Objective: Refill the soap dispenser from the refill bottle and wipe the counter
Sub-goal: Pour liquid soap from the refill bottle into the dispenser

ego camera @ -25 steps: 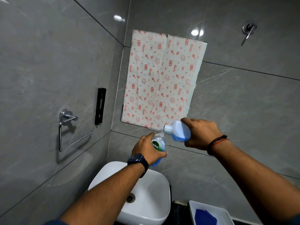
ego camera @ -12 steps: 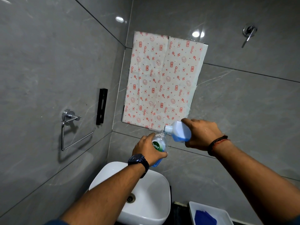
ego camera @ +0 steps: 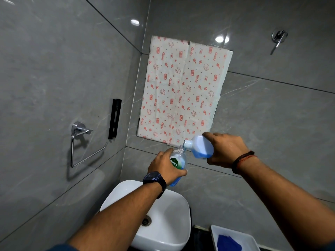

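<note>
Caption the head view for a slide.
Above a white sink, the right hand tips the refill bottle into the open soap dispenser gripped by the left hand.

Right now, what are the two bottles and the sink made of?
The soap bottle looks like clear, glossy plastic: blue liquid shows through it. The refill bottle seems cloudy plastic, with blue showing dimly. The sink is probably glazed ceramic: white, smooth, shiny.

Above the white sink point(ego camera: 172, 214), the left hand point(ego camera: 164, 167) grips the clear soap dispenser point(ego camera: 178, 160), which has blue liquid in its base. The right hand point(ego camera: 226, 151) holds the refill bottle point(ego camera: 201, 147) tipped sideways, mouth at the dispenser's open neck. A blue cloth point(ego camera: 228, 244) lies in a white tray point(ego camera: 242, 236).
</note>
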